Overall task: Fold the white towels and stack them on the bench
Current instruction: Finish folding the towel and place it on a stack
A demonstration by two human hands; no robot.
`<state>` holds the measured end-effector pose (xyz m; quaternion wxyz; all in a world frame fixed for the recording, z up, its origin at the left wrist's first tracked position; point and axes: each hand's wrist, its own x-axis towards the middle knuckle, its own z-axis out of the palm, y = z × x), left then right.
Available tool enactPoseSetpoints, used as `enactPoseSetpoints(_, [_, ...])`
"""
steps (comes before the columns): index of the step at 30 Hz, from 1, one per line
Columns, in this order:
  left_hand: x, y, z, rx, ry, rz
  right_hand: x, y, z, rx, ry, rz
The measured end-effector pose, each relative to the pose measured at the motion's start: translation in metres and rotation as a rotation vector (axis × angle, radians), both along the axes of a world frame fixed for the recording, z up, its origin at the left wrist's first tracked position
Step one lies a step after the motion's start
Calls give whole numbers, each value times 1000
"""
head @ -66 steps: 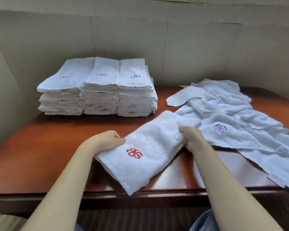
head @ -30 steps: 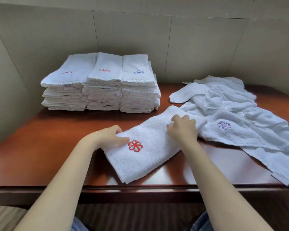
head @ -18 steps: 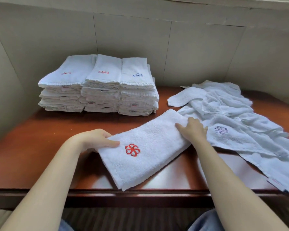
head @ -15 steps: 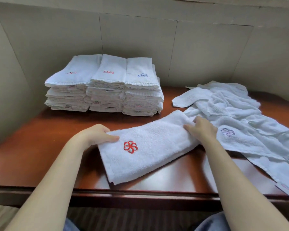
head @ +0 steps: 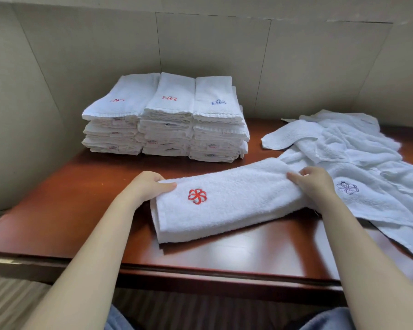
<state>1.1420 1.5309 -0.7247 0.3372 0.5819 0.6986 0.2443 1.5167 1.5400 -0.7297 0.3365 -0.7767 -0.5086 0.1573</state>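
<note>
On the bench point(head: 65, 210), three stacks point(head: 165, 120); both hands' grips clamp one folded towel point(head: 224, 201)

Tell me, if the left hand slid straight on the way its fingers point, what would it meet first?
Probably only the folded towel the left hand already grips; its fingers point right along it, toward the right hand.

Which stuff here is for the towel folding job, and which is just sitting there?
For the job: folded towel with red flower, held by left hand and right hand; three stacks of folded towels; heap of unfolded towels; bench.

Just there: wall panels; striped floor.
</note>
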Motion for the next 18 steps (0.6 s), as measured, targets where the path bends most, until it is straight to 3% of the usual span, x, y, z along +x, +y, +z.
enactPoseSetpoints(7, [-7, 1, 3, -66, 26, -79, -5, -9, 0, -138, 19, 87])
enactPoseSetpoints(11, [-11, 0, 6, -108, -44, -102, -19, -13, -1, -187, -456, -21])
enactPoseSetpoints(13, [-13, 0, 7, -109, -54, -98, -29, -12, -1, -114, -622, -28])
enactPoseSetpoints(16, [-14, -1, 9, -119, -105, -84, -42, -8, -3, -23, -645, 120])
enactPoseSetpoints(18, [-14, -2, 9, -120, -129, -72, -47, -8, -15, -125, -653, 227])
